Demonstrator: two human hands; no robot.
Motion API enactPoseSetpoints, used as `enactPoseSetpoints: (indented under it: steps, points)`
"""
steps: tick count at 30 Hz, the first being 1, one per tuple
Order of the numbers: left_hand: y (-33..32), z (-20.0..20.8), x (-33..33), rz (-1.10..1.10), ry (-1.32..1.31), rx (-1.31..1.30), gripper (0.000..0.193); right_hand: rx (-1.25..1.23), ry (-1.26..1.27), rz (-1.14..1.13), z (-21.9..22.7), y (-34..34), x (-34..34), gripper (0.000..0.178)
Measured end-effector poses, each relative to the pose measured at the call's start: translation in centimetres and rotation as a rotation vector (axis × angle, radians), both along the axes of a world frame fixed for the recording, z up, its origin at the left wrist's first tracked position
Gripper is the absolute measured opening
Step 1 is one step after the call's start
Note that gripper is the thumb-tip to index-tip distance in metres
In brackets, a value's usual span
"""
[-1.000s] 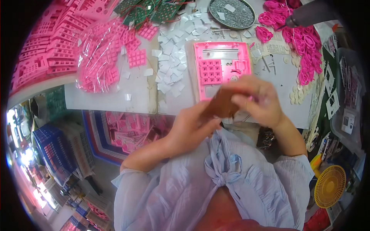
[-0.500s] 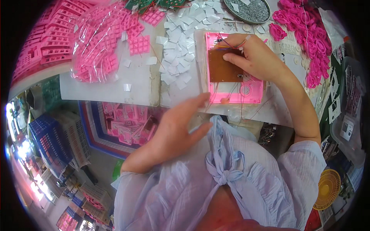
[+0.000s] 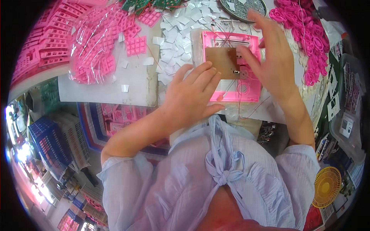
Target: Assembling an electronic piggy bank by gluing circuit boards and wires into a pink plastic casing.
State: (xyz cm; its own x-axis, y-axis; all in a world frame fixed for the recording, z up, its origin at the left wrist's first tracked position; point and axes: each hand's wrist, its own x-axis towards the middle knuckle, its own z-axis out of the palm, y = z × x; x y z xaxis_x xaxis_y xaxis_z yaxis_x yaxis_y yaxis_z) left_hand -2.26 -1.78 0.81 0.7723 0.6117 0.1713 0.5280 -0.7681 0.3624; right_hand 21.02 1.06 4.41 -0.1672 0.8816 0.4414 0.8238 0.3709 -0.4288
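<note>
A pink plastic housing [image 3: 231, 96] lies on the worktable in front of me. A brown circuit board [image 3: 223, 61] with thin red and dark wires rests in it. My left hand [image 3: 192, 90] is open, its fingers stretched over the lower left part of the board and the housing's left side. Whether the fingertips press on the board I cannot tell. Raised over the housing's right side, my right hand [image 3: 274, 63] is open with fingers apart and nothing in it. Its fingertips point at a round metal tray of small screws [image 3: 246, 8].
White square pieces [image 3: 175, 48] are strewn left of the housing. Pink button pads [image 3: 92, 50] fill a clear bag, with pink frames [image 3: 50, 42] stacked beyond. Pink roses [image 3: 308, 34] lie at right. Below the table's edge stands a striped box [image 3: 90, 123] of pink parts.
My right hand has let go of the board and lifted right, toward the screw tray. My left hand has moved up and over the board, which now lies flatter in the housing.
</note>
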Motion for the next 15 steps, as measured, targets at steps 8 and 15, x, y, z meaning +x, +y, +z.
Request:
enactPoseSetpoints:
  steps: [8,15]
  points:
    - [1.0,1.2,0.7,-0.041,0.052,-0.012,0.063,-0.228,-0.423,0.370,-1.7,-4.1,-0.9,0.048]
    - [2.3,2.1,0.9,-0.099,0.062,-0.049,0.051,-0.197,-0.599,0.373,-0.9,-4.1,-2.0,0.053]
